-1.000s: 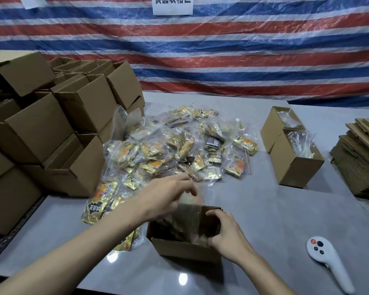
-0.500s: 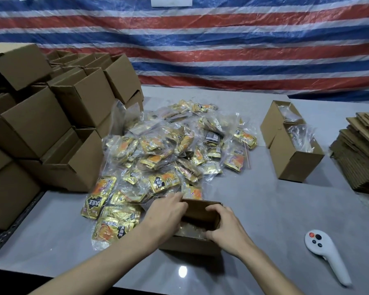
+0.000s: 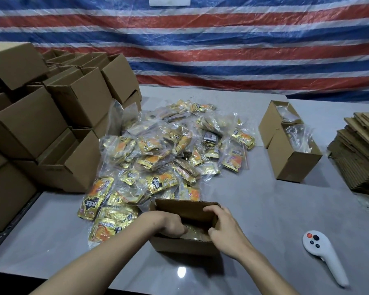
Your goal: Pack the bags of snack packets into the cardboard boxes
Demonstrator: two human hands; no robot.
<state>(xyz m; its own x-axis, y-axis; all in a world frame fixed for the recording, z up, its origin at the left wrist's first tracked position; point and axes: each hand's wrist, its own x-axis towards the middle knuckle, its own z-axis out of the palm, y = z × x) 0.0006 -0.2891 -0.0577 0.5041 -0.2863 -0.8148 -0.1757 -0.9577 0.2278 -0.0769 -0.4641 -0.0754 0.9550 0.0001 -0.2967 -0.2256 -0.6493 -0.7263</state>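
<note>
Grey table: my left hand buried in open box, grip unreadable; right hand clasps its rim.

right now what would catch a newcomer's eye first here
First the heap of shiny gold snack bags in the middle of the grey table. Then both hands at the open box near the front edge, the left hand inside it. Behind, the red, white and blue striped tarp.

Open cardboard box just beside heaped clear snack bags
</note>
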